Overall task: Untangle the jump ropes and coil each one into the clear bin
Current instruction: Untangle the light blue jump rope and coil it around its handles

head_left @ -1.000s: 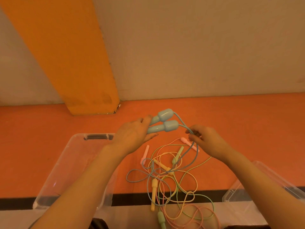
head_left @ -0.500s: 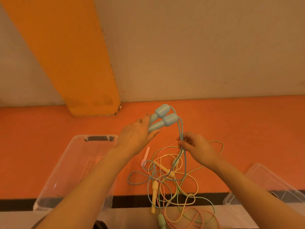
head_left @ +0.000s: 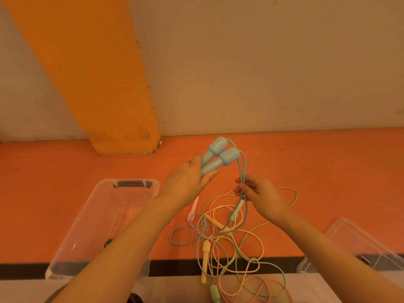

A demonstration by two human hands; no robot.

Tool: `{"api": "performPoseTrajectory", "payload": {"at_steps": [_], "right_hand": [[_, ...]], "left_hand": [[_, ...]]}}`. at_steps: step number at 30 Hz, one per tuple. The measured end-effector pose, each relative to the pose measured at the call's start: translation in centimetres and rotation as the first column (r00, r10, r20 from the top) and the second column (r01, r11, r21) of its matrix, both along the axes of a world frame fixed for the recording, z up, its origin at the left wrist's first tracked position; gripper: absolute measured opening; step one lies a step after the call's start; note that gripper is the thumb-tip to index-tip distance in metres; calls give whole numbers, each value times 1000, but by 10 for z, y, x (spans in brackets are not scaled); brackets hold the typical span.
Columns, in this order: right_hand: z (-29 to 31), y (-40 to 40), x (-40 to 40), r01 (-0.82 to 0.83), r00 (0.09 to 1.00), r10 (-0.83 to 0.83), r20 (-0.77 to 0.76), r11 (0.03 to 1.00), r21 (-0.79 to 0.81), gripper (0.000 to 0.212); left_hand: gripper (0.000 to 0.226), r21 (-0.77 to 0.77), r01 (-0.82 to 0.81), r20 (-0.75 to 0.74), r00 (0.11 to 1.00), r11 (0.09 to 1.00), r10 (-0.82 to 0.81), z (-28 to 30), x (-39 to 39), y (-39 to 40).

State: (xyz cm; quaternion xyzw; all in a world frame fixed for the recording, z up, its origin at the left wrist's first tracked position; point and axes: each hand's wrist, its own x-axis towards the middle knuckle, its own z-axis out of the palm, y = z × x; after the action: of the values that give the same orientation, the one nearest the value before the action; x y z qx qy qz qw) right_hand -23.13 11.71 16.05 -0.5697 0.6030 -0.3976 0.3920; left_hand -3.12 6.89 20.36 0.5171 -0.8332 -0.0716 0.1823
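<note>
Handles first: my left hand [head_left: 185, 182] is gripping the two blue handles [head_left: 220, 157] of the blue rope [head_left: 243, 171] side by side, fingers curled round their thin ends, with the fat ends sticking up and away from me above the orange floor [head_left: 306, 162]. From those fat ends both blue cords are looping over and dropping down to my right hand [head_left: 261, 193], which is pinching the pair together between thumb and fingers. Below that pinch the blue cords are hanging down into the tangle [head_left: 225, 241] and one blue loop is lying flat on the floor to its left.

In the tangle I am seeing yellow, green and pink cords crossing over one another, a yellow handle [head_left: 205, 261] lying lengthwise toward me, a second yellow handle [head_left: 216, 224] slanting above it, a green handle [head_left: 215, 294] near the bottom edge, another green handle [head_left: 237, 209] partly hidden behind the blue cords, and a pink handle [head_left: 193, 207] peeking out just beside my left wrist.

On my left the clear bin [head_left: 102, 215] is sitting on the floor, partly covered by my left forearm; something small and green is showing inside, too small for me to make out. At the right edge a clear lid [head_left: 358, 243] is lying flat, well apart from the bin.
</note>
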Motion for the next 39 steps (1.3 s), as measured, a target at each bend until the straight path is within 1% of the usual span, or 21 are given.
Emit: {"api": "performPoseTrajectory", "payload": {"at_steps": [3, 8, 13, 17, 23, 25, 29, 33, 37, 39], "right_hand": [[-5, -1, 6, -15, 1000, 15, 27, 1000, 19, 16], [-12, -6, 15, -6, 997, 4, 71, 1000, 25, 17], [-15, -7, 29, -46, 985, 29, 171, 994, 96, 20], [-15, -1, 39, -122, 989, 111, 99, 985, 124, 19], [-19, 2, 43, -183, 983, 182, 21, 980, 73, 20], [-20, 3, 43, -197, 980, 195, 36, 977, 80, 20], [-21, 4, 51, -230, 967, 214, 139, 967, 113, 18], [-23, 4, 55, -209, 964, 184, 191, 970, 121, 21], [-25, 1, 59, -205, 960, 174, 218, 970, 130, 21], [-27, 1, 63, -218, 955, 181, 235, 965, 145, 20]], "left_hand": [[43, -10, -25, -16, 1000, 1000, 25, -1, -3, -1], [45, -47, -69, -3, 998, 997, 69, -3, -7, -2], [46, -3, -107, -87, 991, 994, 106, -3, -13, -5], [42, 31, -133, -201, 970, 991, 137, -1, -15, -8], [42, 83, -114, -195, 972, 990, 128, -6, -18, -6], [41, 101, -109, -199, 972, 989, 128, -7, -19, -6], [41, 135, -114, -215, 966, 984, 141, -11, -19, -8], [40, 234, -114, -332, 924, 966, 190, -17, -20, -13], [37, 258, -133, -429, 872, 957, 237, -13, -22, -16], [36, 267, -121, -455, 859, 956, 235, -12, -23, -16]]}}
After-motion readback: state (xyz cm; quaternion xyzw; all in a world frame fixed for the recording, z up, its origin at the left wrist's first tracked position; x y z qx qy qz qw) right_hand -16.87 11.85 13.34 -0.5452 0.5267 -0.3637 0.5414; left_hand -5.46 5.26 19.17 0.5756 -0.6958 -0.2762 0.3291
